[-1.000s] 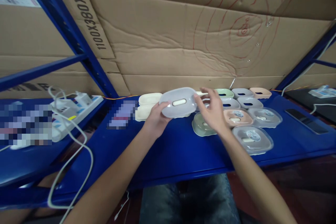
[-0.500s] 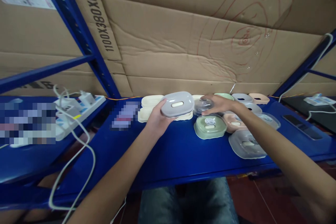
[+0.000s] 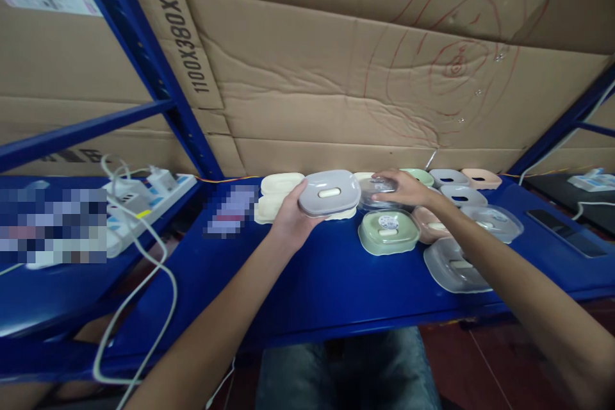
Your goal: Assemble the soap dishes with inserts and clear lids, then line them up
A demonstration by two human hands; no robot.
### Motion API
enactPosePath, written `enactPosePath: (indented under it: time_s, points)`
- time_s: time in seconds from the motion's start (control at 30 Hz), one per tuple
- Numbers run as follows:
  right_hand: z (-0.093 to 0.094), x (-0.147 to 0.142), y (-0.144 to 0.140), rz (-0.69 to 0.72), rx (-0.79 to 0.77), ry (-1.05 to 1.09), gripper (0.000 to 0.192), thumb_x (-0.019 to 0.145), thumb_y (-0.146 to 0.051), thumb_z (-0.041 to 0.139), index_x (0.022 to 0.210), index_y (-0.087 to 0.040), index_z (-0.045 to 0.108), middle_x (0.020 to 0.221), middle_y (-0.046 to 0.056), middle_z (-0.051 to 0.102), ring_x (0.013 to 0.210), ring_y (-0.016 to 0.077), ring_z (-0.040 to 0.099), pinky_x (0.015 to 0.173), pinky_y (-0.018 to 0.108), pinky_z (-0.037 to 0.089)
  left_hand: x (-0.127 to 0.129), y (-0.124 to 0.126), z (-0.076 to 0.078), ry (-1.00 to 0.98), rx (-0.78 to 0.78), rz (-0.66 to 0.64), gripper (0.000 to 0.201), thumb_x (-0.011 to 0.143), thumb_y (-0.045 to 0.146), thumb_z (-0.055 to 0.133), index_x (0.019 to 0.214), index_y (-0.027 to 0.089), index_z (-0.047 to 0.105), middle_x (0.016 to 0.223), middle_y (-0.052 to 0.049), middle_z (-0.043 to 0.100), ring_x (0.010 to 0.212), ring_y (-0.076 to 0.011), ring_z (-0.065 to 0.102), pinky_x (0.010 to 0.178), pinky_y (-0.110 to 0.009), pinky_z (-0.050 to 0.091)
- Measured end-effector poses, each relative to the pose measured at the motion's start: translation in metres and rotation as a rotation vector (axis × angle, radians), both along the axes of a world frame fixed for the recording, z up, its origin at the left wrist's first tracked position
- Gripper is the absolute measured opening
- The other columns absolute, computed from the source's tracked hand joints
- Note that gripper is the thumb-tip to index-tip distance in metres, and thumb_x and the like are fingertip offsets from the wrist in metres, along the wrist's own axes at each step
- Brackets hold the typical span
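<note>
My left hand is closed round the left end of a grey oval plastic soap box with a pale oblong piece in its top. It is held up over the table, in front of cream trays. To its right, my right hand has its thumb and fingers round a clear plastic lid. Nearer me sits a green soap box under a clear cover with a round sticker. A pink box is partly hidden by my right forearm, and a clear lid lies nearer the front edge.
Green, grey and peach pieces stand along the cardboard wall. Another clear lid and a dark phone lie right on the blue table. At left are a power strip and white cables.
The view has shifted slightly. My right fingers have closed further round the clear lid. My left hand still holds the grey soap box, almost unmoved.
</note>
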State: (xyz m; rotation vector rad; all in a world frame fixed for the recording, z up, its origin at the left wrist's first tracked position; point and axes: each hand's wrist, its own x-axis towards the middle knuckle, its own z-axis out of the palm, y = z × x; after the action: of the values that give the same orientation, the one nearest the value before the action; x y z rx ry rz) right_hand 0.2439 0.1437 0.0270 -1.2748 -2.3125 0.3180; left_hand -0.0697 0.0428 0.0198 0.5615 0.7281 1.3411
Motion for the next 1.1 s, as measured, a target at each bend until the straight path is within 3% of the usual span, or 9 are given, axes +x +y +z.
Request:
enactPosePath:
  time_s: [0.17,0.33,0.53,0.63,0.8,0.93,1.1]
  points:
    - [0.004,0.002,-0.006,0.012,0.116,-0.094,0.071,0.087,-0.065,0.085,0.139,-0.019,0.076,0.126,0.016,0.079,0.110,0.0351,0.075,0.101,0.052,0.060,0.001,0.000,0.003,0.004,-0.027,0.013,0.033,0.102,0.040,0.069,0.128,0.021,0.076,0.143,-0.012,0.077,0.139,-0.0372,0.069,0.108,-0.055,0.063]
    - [0.010,0.003,-0.012,-0.008,0.165,-0.173,0.075,0.094,-0.073,0.072,0.148,-0.020,0.070,0.132,0.020,0.072,0.116,0.0410,0.073,0.105,0.059,0.058,0.002,0.000,0.007,-0.016,-0.050,0.030,0.033,0.107,0.037,0.064,0.131,0.019,0.076,0.141,-0.011,0.079,0.133,-0.0339,0.072,0.114,-0.055,0.060]
    - [0.020,-0.003,-0.025,-0.072,0.321,0.060,0.072,0.098,-0.071,0.065,0.156,-0.029,0.061,0.144,0.017,0.067,0.135,0.0435,0.065,0.116,0.068,0.051,0.002,-0.002,0.007,-0.030,-0.056,0.028,0.032,0.107,0.038,0.063,0.129,0.018,0.077,0.135,-0.011,0.081,0.131,-0.0337,0.073,0.118,-0.056,0.057]
    - [0.030,-0.018,-0.045,-0.040,0.408,0.131,0.078,0.098,-0.071,0.065,0.163,-0.028,0.055,0.148,0.018,0.063,0.139,0.0436,0.062,0.118,0.069,0.050,0.004,-0.004,0.006,-0.027,-0.022,-0.015,0.036,0.109,0.042,0.059,0.128,0.017,0.078,0.135,-0.012,0.081,0.134,-0.0360,0.071,0.119,-0.060,0.056]
    - [0.040,-0.061,-0.076,0.170,0.421,0.067,0.095,0.091,-0.074,0.076,0.171,-0.033,0.045,0.153,0.017,0.055,0.140,0.0423,0.060,0.116,0.067,0.054,0.009,-0.008,0.004,-0.038,0.073,-0.137,0.043,0.107,0.047,0.064,0.134,0.017,0.077,0.142,-0.015,0.078,0.138,-0.0392,0.069,0.117,-0.060,0.058]
    - [0.032,-0.084,-0.079,0.199,0.404,0.027,0.105,0.084,-0.077,0.081,0.170,-0.031,0.043,0.150,0.018,0.052,0.138,0.0441,0.060,0.113,0.069,0.056,0.012,-0.011,0.004,-0.053,0.079,-0.168,0.038,0.107,0.046,0.066,0.133,0.021,0.077,0.140,-0.013,0.078,0.138,-0.0378,0.069,0.107,-0.058,0.065]
    - [0.022,-0.090,-0.078,0.197,0.378,0.016,0.098,0.082,-0.074,0.084,0.161,-0.029,0.051,0.144,0.018,0.054,0.131,0.0438,0.064,0.110,0.067,0.059,0.013,-0.012,0.002,-0.059,0.074,-0.162,0.034,0.109,0.042,0.062,0.133,0.021,0.075,0.137,-0.011,0.079,0.127,-0.0316,0.073,0.090,-0.043,0.069]
